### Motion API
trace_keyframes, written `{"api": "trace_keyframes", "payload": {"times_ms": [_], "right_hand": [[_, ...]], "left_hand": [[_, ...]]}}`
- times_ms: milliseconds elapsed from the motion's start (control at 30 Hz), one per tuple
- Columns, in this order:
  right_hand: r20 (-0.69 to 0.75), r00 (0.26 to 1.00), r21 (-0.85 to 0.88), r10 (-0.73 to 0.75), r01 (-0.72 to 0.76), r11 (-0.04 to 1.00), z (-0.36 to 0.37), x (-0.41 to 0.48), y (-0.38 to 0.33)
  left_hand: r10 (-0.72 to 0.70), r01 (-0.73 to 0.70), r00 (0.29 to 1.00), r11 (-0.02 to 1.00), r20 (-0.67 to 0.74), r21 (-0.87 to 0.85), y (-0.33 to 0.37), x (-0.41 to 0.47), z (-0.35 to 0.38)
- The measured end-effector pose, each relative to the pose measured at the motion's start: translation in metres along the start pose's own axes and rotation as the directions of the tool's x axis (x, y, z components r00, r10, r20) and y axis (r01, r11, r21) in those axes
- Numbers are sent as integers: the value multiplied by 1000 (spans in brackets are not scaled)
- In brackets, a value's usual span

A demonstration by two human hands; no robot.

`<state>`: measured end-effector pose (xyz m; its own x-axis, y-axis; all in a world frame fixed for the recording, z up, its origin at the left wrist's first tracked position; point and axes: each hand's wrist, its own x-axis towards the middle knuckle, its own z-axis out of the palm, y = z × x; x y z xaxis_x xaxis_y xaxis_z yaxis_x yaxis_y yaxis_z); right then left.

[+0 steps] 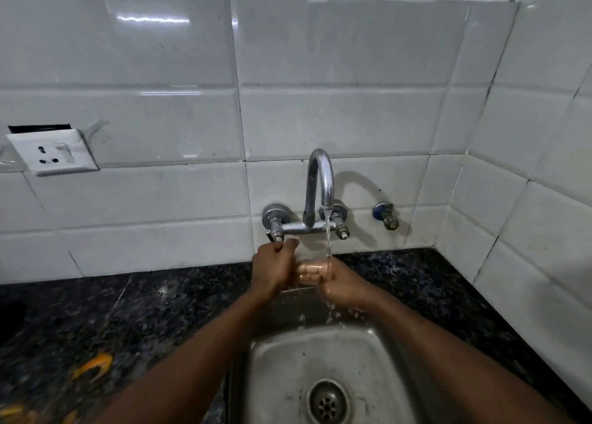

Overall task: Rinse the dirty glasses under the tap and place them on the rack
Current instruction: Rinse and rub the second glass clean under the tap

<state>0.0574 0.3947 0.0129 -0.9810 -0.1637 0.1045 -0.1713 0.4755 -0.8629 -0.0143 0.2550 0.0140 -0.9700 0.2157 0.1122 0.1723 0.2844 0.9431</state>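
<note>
A clear drinking glass (310, 265) is held between both hands under the chrome tap (318, 186), and a stream of water (328, 231) runs from the spout onto its right side. My left hand (272, 268) grips the glass from the left, fingers curled over its rim. My right hand (339, 282) holds it from the right and below, with water spilling off into the steel sink (272, 359). The glass is see-through and partly hidden by my fingers. No rack is in view.
The sink drain (327, 401) lies near the bottom edge. Dark speckled counter (112, 314) surrounds the sink, with orange scraps (93, 366) at lower left. A wall socket (53, 151) sits on the left tiles, a small valve (387, 215) right of the tap.
</note>
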Motion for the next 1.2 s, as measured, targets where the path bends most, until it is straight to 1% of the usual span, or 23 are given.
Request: {"api": "trace_keyframes", "payload": {"times_ms": [67,167,233,300,367,400,467,500,533,600,633,700,767,833,900,933,967,1000,1033,1067,1100,1133,1200], "right_hand": [[-5,1000,58,31,-31,998,-1,2,-2],[126,987,-115,-96,110,987,-8,0,-9],[159,984,-159,-77,102,982,-14,0,-7],[120,992,-99,-34,47,994,-16,3,-9],[63,998,-6,-23,23,1000,-17,5,-16],[56,997,-52,-49,52,997,-19,6,-19],[165,984,-295,-71,118,948,-23,3,-21],[238,970,-429,-58,159,889,-24,0,-22],[269,962,-489,-39,172,855,-27,-2,-22],[270,963,-447,-1,127,886,-32,-4,-18],[227,974,-390,8,83,917,-31,-5,-20],[-7,1000,-311,-8,6,950,-22,0,-24],[-268,960,-429,-79,-45,902,-14,10,-23],[-296,934,-603,-203,-18,798,-16,17,-24],[-310,915,-615,-258,14,789,-24,21,-25],[-380,891,-547,-247,-1,837,-26,21,-24],[-489,853,-412,-182,-43,910,-24,19,-25],[-590,807,-177,-30,-92,980,-19,18,-21],[-622,761,131,187,-135,982,-11,16,-18],[-557,725,429,405,-167,888,-2,15,-12],[-440,702,644,560,-188,742,6,13,-7],[-325,696,754,641,-218,619,11,11,-3],[-183,713,807,677,-284,518,15,6,0]], "left_hand": [[152,-151,986,988,-65,19,-2,-3,0],[-229,233,971,971,67,-58,2,10,0],[-321,336,933,939,165,-76,6,7,-1],[-124,131,990,984,70,-117,6,4,3],[135,-140,988,987,-71,-84,4,-3,5],[133,-139,988,988,-83,-70,3,-2,6],[-179,193,979,971,99,-145,6,3,7],[-328,368,914,918,238,-147,6,2,6],[-409,474,850,869,331,-142,7,0,5],[-438,542,795,824,420,-168,5,-3,6],[-422,561,778,800,466,-213,5,-5,9],[-384,616,748,706,541,-349,4,-8,15],[-343,660,726,592,596,-462,3,-8,21],[-314,684,714,501,625,-530,5,-11,28],[-314,679,733,390,603,-622,7,-14,32],[-327,641,767,375,551,-669,8,-15,35],[-343,560,827,446,445,-698,9,-15,37],[-337,433,900,631,275,-643,12,-15,39],[-262,267,962,858,73,-438,16,-14,39],[-104,94,990,990,-95,-103,19,-12,37],[79,-48,988,975,-134,219,23,-12,33],[202,-147,975,898,-91,416,28,-12,29],[290,-251,957,791,19,558,32,-12,25]]}}
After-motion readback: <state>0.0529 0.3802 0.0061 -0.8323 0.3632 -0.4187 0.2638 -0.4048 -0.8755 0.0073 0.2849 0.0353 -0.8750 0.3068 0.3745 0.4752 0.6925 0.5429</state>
